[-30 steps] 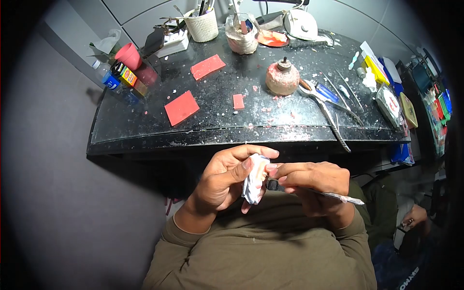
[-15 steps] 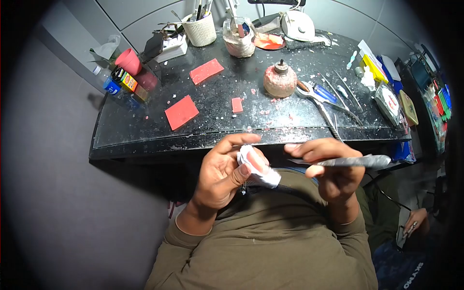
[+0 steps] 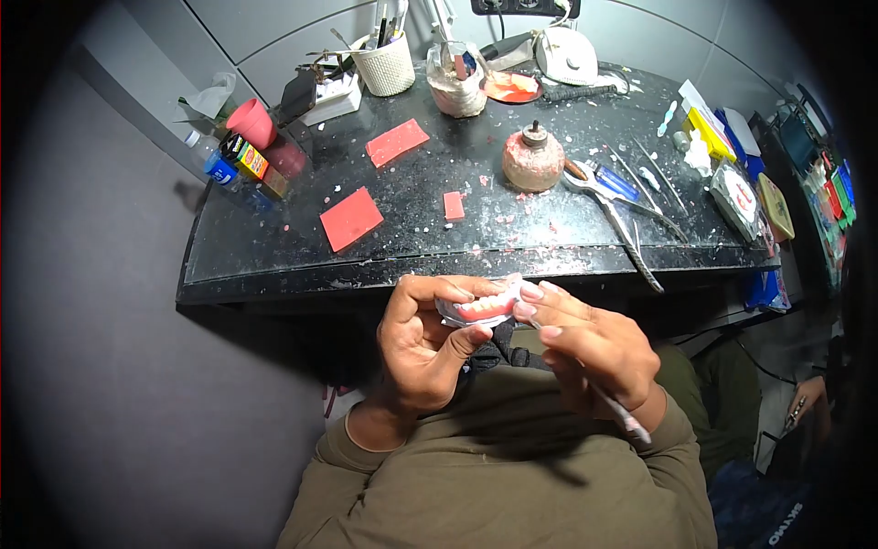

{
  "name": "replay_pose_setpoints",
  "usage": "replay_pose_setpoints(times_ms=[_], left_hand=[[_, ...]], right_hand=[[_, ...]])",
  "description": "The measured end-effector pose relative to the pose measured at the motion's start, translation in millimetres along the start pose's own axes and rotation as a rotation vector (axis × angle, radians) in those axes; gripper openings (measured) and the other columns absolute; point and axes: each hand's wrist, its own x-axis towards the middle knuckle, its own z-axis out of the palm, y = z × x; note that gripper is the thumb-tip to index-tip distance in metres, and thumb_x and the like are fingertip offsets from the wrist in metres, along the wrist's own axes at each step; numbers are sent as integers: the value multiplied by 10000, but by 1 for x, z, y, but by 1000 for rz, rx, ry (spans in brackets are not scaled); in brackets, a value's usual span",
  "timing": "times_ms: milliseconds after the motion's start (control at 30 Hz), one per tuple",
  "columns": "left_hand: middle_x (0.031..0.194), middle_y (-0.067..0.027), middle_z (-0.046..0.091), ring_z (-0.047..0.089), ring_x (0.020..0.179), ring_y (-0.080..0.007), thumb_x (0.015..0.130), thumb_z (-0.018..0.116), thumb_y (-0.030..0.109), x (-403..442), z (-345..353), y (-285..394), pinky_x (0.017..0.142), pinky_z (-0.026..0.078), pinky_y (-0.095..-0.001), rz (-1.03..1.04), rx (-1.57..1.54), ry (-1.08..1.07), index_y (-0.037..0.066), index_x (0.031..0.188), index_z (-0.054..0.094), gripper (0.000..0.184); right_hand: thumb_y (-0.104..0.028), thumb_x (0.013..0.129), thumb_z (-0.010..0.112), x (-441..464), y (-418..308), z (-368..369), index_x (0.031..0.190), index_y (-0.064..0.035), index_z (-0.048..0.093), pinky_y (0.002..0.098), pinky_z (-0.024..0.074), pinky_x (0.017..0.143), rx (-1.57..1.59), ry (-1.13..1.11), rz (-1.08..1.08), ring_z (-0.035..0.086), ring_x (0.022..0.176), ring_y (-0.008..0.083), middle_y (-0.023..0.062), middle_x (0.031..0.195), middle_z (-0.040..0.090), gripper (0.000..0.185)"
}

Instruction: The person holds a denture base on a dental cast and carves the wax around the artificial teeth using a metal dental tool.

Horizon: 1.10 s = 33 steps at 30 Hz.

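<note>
In front of my chest, my left hand is closed around a dental model. It is a white cast with a pink wax gum and a row of pale teeth turned up towards me. My right hand grips a slim wax knife, whose whitish handle slants down to the right below the palm. The knife's tip lies close to the model's right end and is partly hidden by my fingers. Fingertips of the right hand are at that same end of the model.
On the black worktop lie red wax sheets, a wax-spattered spirit burner, pliers and a blue lighter. A cup of tools stands behind. Another person's hand shows at the lower right.
My left hand has turned the model so the teeth show. My right hand has come left to the model, and the knife has swung from level to slanting down right.
</note>
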Motion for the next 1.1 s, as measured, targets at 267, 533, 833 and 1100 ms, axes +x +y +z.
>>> replay_pose_setpoints(times_ms=[267,533,833,1100], left_hand=[[1167,-255,629,646,1107,-257,926,704,33,-1,7,1,978,531,-380,61,86,71,9,1137,432,345],[1177,-281,626,657,1094,-250,928,695,17,-2,9,2,967,543,-364,74,118,84,2,1131,420,342],[1236,-282,602,620,1192,-284,916,661,-73,-3,3,0,1011,531,-392,111,125,19,-3,1158,423,347],[1203,-288,612,643,1135,-269,913,694,-22,-3,1,-5,977,537,-365,217,348,19,14,1149,412,369]], right_hand=[[47,785,774,3,1,11,1008,124,660,501,602,882,-182,-54,-110,720,997,377,286,1058,691,262],[46,801,750,1,1,16,992,123,667,511,596,899,-225,-54,-142,720,1005,375,273,1050,698,222],[37,801,748,3,1,16,1001,124,669,506,601,895,-248,-54,-135,719,1014,365,267,1052,700,232],[70,788,740,0,3,17,1004,156,639,498,605,888,-235,-69,-152,710,1016,391,304,1054,678,253]])
